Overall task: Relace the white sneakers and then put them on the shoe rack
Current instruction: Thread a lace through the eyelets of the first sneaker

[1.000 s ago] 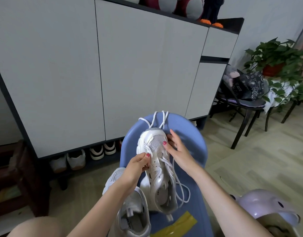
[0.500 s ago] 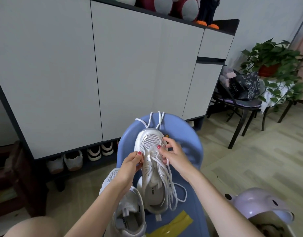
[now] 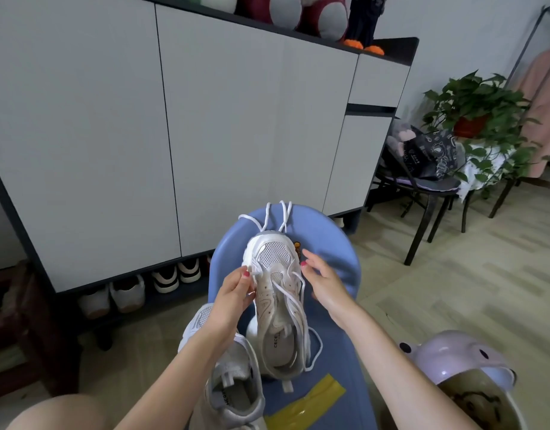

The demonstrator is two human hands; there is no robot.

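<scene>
A tall grey-fronted cabinet (image 3: 205, 135) filled the wall ahead, plush toys (image 3: 298, 10) lined along its dark top. Its open bottom shelf (image 3: 137, 302) held several pairs of shoes (image 3: 165, 279). Pale wood-look floor (image 3: 484, 290) ran to the right, where a dark chair (image 3: 422, 193) carried a black printed bag (image 3: 429, 153), beside a leafy potted plant (image 3: 478, 119).

A blue padded seat (image 3: 335, 268) served as the bench, a yellow strip (image 3: 311, 401) lying on its near end. At lower right sat a lilac animal-shaped pot (image 3: 460, 361); its contents were unclear.

One white sneaker (image 3: 277, 308) lay on the blue seat, toe pointing away, insole printed "CECE"; further letters hidden. Its lace (image 3: 280, 212) was partly threaded, loose loops trailing past the toe and down the right side. The second sneaker (image 3: 230, 377) lay just beside it at the near left edge, insole print unreadable.

Left hand (image 3: 233, 299) pinched a strand of lace at the sneaker's left eyelets, grip narrow. Right hand (image 3: 326, 283) hovered at the shoe's right side, fingers spread wide, holding nothing.
</scene>
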